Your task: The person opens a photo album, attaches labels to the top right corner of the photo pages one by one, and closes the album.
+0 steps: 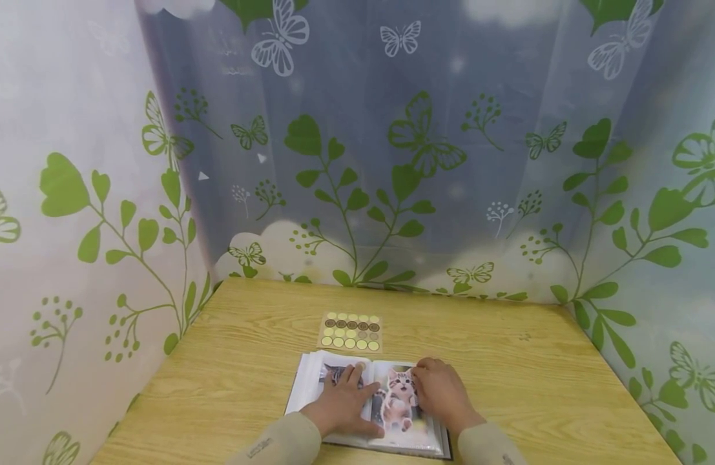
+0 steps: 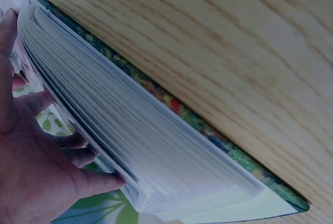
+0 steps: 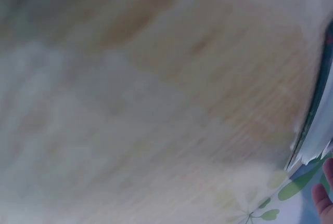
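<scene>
A photo album (image 1: 405, 441) lies open on the table. Its right page holds a picture of a kitten (image 1: 400, 391); its left page shows another cat picture, partly covered. My left hand (image 1: 347, 402) rests on the left page and the fold, fingers spread. In the left wrist view its fingertips touch the top of a thick stack of clear sleeves (image 2: 119, 109). My right hand (image 1: 441, 389) is at the upper right part of the kitten page, fingers bent toward the picture. Whether it pinches anything is hidden; the right wrist view shows only fingertips (image 3: 320, 195) beside the album's edge.
Behind the album lies a sheet of round stickers (image 1: 350, 331), in yellow and brown rows. The wooden table (image 1: 247, 349) runs back to a curtain (image 1: 357, 161) printed with leaves and butterflies, which also hangs along both sides.
</scene>
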`<state>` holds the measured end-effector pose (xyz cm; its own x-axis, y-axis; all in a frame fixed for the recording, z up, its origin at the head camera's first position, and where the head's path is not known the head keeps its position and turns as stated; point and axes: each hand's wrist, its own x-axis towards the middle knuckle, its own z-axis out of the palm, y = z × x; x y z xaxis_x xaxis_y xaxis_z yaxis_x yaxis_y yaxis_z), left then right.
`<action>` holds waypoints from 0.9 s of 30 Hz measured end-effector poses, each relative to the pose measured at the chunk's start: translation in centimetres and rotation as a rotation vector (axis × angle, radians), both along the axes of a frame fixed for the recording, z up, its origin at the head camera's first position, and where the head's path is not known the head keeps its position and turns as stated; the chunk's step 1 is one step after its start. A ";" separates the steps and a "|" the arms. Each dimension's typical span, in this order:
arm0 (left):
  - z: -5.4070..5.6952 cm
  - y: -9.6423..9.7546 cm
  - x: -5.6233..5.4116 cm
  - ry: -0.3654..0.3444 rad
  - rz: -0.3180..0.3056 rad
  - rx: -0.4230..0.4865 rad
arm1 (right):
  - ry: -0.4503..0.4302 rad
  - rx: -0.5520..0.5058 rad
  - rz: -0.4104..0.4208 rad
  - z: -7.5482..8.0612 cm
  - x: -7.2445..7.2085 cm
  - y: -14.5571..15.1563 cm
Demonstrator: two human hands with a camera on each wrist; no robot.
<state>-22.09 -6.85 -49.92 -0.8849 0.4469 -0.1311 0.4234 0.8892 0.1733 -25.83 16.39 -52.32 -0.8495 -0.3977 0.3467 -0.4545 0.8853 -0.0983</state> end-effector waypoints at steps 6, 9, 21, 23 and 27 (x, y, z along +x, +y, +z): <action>0.1 0.0 0.1 -0.015 0.004 0.002 | 0.018 0.026 0.046 -0.3 0.9 -0.3; 0.1 0.0 0.1 -0.012 0.005 0.003 | 0.039 0.037 0.044 -0.4 1.2 -0.3; 0.1 -0.1 0.1 -0.008 0.001 0.022 | 0.018 0.071 -0.043 -0.5 1.9 -0.3; 0.1 -0.1 0.1 -0.009 0.001 0.025 | 0.008 0.072 -0.049 -0.5 2.0 -0.4; 0.0 -0.2 0.1 -0.013 0.004 0.029 | 0.007 0.063 -0.033 -0.5 1.9 -0.5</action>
